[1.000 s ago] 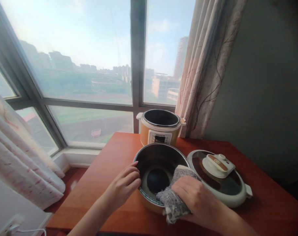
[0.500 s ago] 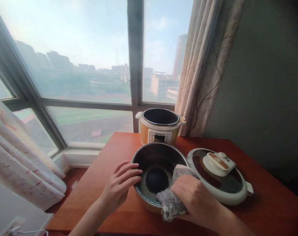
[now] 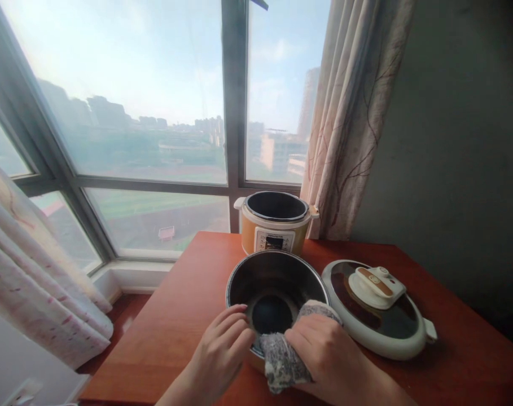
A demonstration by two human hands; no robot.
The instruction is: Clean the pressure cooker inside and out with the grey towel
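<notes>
A metal inner pot (image 3: 256, 276) stands on the red-brown table (image 3: 184, 316), its dark inside facing up. My left hand (image 3: 223, 355) rests on the pot's near left rim with the fingers curled over the edge. My right hand (image 3: 324, 355) presses a grey speckled cloth (image 3: 281, 363) against the pot's near rim, and the cloth drapes over the edge both inside and outside. Behind the pot sits the orange and white cooker body (image 3: 275, 225), open on top.
The cooker lid (image 3: 377, 304) lies flat on the table to the right of the pot. A large window (image 3: 133, 113) and a patterned curtain (image 3: 349, 113) stand behind the table. A dark wall (image 3: 459, 141) is at the right. Another curtain (image 3: 36, 282) hangs at the left.
Both hands have slid toward me along the pot's rim. The cloth moved from the right rim to the near rim, and my left hand came closer to it.
</notes>
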